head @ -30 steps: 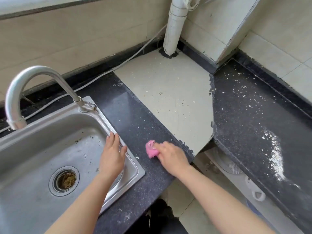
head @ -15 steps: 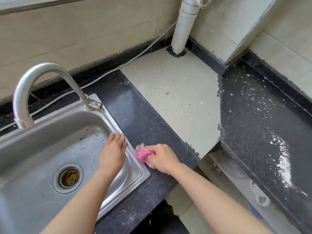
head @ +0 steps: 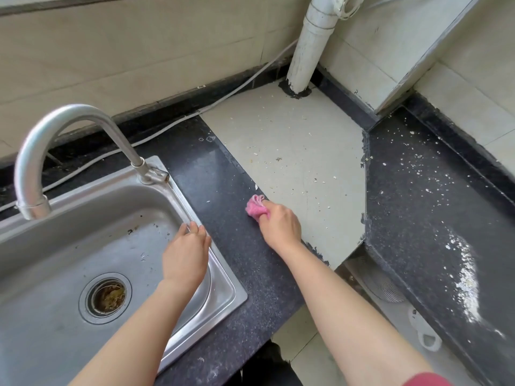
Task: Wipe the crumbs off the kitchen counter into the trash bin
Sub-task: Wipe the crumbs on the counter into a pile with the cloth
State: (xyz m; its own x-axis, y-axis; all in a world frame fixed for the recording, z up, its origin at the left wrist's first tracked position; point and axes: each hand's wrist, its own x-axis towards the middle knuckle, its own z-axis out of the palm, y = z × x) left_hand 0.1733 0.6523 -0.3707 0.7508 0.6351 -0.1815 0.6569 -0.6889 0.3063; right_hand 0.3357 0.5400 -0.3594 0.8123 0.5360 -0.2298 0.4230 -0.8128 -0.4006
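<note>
My right hand (head: 280,227) is hiding most of the cloth (head: 255,207); the frame edge is cutting off the sink (head: 55,246).

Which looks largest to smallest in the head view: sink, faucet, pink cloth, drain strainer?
1. Sink
2. Faucet
3. Drain strainer
4. Pink cloth, partly hidden in the right hand

Left hand (head: 186,254) flat, palm down, fingers together and extended; right hand (head: 279,225) curled into a closed fist, forearm reaching forward, both arms bare.
</note>
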